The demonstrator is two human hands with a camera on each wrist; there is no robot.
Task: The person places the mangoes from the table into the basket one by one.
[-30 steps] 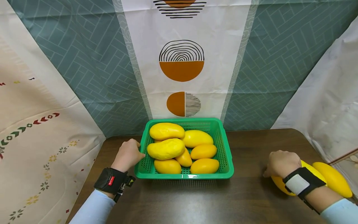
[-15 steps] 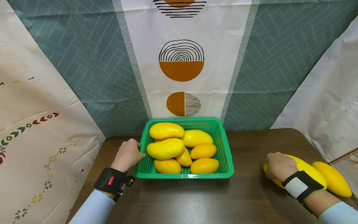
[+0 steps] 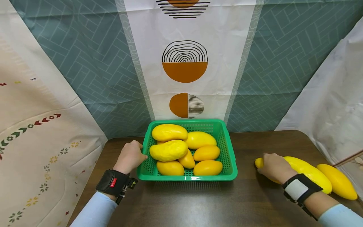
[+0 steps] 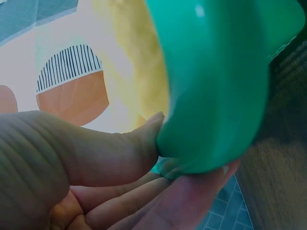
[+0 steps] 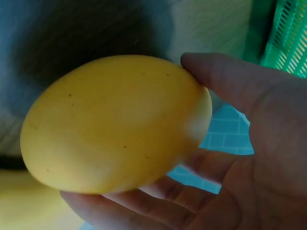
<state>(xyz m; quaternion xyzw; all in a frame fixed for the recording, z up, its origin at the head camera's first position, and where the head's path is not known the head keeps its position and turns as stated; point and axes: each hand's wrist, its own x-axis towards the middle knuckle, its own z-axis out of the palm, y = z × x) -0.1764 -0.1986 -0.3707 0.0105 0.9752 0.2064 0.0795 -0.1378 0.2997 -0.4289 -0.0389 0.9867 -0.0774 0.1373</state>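
Observation:
A green plastic basket (image 3: 195, 178) stands at the table's back, with several yellow mangoes (image 3: 168, 151) piled in it. My left hand (image 3: 130, 157) grips its left rim; in the left wrist view the thumb lies inside the green rim (image 4: 216, 96) and the fingers underneath. Right of the basket, my right hand (image 3: 275, 167) holds a mango (image 5: 115, 124) between thumb and fingers. In the head view that hand hides most of it. Two more mangoes lie at the table's right: a bright yellow one (image 3: 309, 173) just behind the hand and an orange-yellow one (image 3: 337, 181).
The dark wooden table (image 3: 193, 205) has its back edge against a patterned cloth (image 3: 107, 63). Cream cloth (image 3: 42, 142) hangs on the left and white cloth (image 3: 331, 94) on the right. A thin brown stick-like edge (image 3: 348, 158) shows at the far right.
My right hand has moved left with the mango, away from the two at the right, uncovering more of the bright yellow one. My left hand and the basket stay put.

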